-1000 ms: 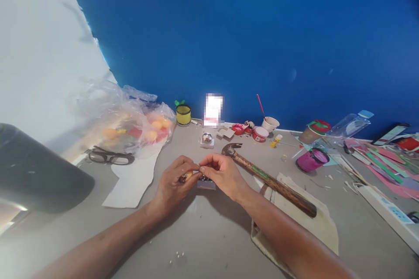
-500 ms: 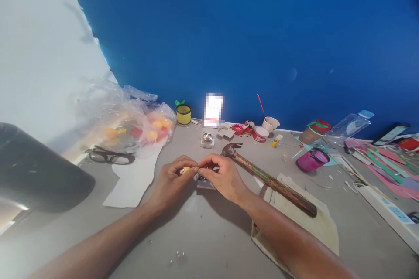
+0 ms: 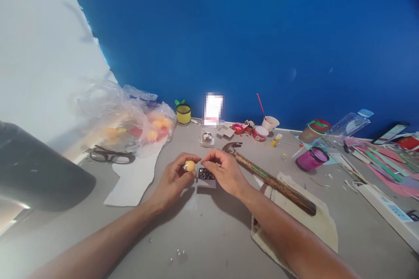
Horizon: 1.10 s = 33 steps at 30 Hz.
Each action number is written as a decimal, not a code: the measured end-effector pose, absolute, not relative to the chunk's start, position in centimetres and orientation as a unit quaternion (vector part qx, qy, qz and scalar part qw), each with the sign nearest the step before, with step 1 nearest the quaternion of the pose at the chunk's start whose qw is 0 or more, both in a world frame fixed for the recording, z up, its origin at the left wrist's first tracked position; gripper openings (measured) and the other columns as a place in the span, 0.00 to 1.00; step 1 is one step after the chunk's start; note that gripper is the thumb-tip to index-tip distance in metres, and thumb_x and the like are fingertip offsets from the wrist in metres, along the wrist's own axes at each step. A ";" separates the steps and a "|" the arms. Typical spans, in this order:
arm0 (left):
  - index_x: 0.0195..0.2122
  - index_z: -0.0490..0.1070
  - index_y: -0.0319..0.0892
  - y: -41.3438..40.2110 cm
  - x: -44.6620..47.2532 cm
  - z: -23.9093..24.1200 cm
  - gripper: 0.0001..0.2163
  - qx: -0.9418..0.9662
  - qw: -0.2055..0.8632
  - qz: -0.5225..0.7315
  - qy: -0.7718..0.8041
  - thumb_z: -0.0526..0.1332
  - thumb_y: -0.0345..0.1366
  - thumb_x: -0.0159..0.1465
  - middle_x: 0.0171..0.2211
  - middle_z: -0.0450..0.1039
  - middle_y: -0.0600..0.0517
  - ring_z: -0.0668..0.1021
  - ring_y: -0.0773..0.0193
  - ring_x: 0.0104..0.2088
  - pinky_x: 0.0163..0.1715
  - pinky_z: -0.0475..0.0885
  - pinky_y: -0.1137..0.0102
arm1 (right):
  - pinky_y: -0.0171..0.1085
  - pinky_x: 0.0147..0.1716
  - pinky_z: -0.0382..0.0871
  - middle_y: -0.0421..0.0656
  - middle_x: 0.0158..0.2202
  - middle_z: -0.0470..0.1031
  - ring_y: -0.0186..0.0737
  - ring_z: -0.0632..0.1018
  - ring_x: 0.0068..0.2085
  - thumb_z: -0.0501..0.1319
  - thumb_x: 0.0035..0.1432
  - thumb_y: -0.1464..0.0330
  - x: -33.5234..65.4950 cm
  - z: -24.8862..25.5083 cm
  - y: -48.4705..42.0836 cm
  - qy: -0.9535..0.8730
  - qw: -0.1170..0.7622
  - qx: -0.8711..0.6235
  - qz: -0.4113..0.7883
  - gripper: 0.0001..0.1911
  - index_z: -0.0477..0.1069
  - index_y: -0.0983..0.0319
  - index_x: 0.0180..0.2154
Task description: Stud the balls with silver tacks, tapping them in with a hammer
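Observation:
My left hand point(image 3: 172, 178) is closed round a small yellow ball point(image 3: 189, 166) with shiny metal bits on its left side. Close to its right, my right hand point(image 3: 225, 172) has thumb and fingertips pinched together; what they hold, if anything, is too small to make out. Beneath those fingertips stands a small open box point(image 3: 207, 184) filled with dark, shiny little metal pieces. Farther back sits a clear small box point(image 3: 207, 140) with silvery pieces. A claw hammer point(image 3: 268, 176) with a worn wooden handle lies to the right of my right hand, partly on a beige cloth point(image 3: 304, 231).
Eyeglasses point(image 3: 113, 155) and white paper point(image 3: 131, 189) lie left, beside a plastic bag point(image 3: 147, 117) of yellow and orange things. Along the wall are a yellow pot point(image 3: 183, 115), a white cup point(image 3: 270, 124) and a pink pot point(image 3: 312, 159). A power strip point(image 3: 388, 213) lies right.
My hands have moved slightly apart, and my left fingers have opened up, showing more of the yellow ball. The box of metal pieces is now more visible.

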<state>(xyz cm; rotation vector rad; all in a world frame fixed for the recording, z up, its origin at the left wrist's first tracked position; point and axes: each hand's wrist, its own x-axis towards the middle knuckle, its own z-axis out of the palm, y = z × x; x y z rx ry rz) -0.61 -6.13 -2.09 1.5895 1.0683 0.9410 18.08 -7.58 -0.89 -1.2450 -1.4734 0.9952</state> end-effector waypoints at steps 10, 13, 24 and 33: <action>0.49 0.73 0.42 -6.2 0.0 -2.5 0.18 0.631 0.511 0.389 0.435 0.65 0.44 0.60 0.29 0.70 0.56 0.71 0.66 0.27 0.28 0.68 0.70 | 0.31 0.21 0.56 0.41 0.28 0.76 0.33 0.69 0.28 0.75 0.42 0.59 19.1 -1.0 -6.3 -0.417 0.511 -0.460 0.594 0.18 0.75 0.61 0.32; 0.50 0.73 0.43 -6.3 0.0 -2.4 0.18 0.635 0.498 0.399 0.435 0.66 0.42 0.60 0.31 0.71 0.55 0.72 0.65 0.29 0.30 0.69 0.70 | 0.31 0.21 0.54 0.41 0.28 0.76 0.32 0.67 0.27 0.77 0.41 0.58 19.4 -0.8 -6.4 -0.414 0.497 -0.434 0.627 0.19 0.75 0.61 0.31; 0.49 0.75 0.41 -6.1 0.1 -3.3 0.19 0.640 0.495 0.413 0.417 0.69 0.42 0.59 0.41 0.76 0.49 0.78 0.61 0.37 0.38 0.74 0.67 | 0.32 0.23 0.56 0.38 0.27 0.75 0.31 0.67 0.26 0.74 0.49 0.59 19.5 -1.4 -6.7 -0.497 0.433 -0.403 0.635 0.14 0.78 0.61 0.32; 0.49 0.77 0.44 -5.9 -0.2 -3.7 0.15 0.724 0.397 0.408 0.390 0.68 0.39 0.62 0.42 0.76 0.48 0.78 0.60 0.39 0.40 0.71 0.67 | 0.32 0.22 0.56 0.37 0.24 0.73 0.31 0.67 0.26 0.74 0.48 0.59 19.5 -1.5 -6.7 -0.511 0.418 -0.422 0.622 0.13 0.79 0.61 0.31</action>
